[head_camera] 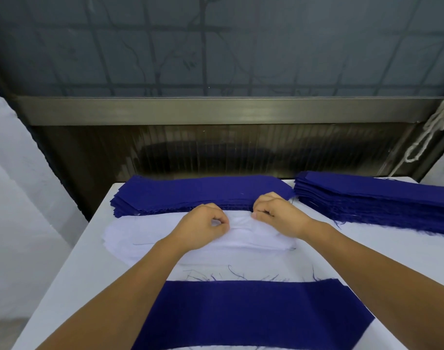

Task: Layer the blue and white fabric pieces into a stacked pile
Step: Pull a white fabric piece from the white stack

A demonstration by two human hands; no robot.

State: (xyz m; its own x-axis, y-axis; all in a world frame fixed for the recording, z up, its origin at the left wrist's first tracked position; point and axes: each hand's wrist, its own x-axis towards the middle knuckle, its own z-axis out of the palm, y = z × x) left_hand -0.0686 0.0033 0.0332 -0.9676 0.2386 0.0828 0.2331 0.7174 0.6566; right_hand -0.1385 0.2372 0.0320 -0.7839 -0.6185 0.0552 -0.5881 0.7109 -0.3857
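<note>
Both your left hand (pixel 203 224) and right hand (pixel 275 214) are pinching the top white piece (pixel 243 229) at mid-frame, fingers curled on its far edge; you're risking lifting two thin sheets together, or dragging the white stack (pixel 130 236) askew on the surface (pixel 367 251)

Flat stack of white fabric pieces (pixel 145 236) lies at table centre, on the white cloth-covered table (pixel 382 251). At twelve o'clock, touching it, a pile of blue fabric strips (pixel 190 193). At two o'clock, another thick stack of blue strips (pixel 382 200). At six o'clock, one broad blue fabric piece (pixel 253 314).
</note>
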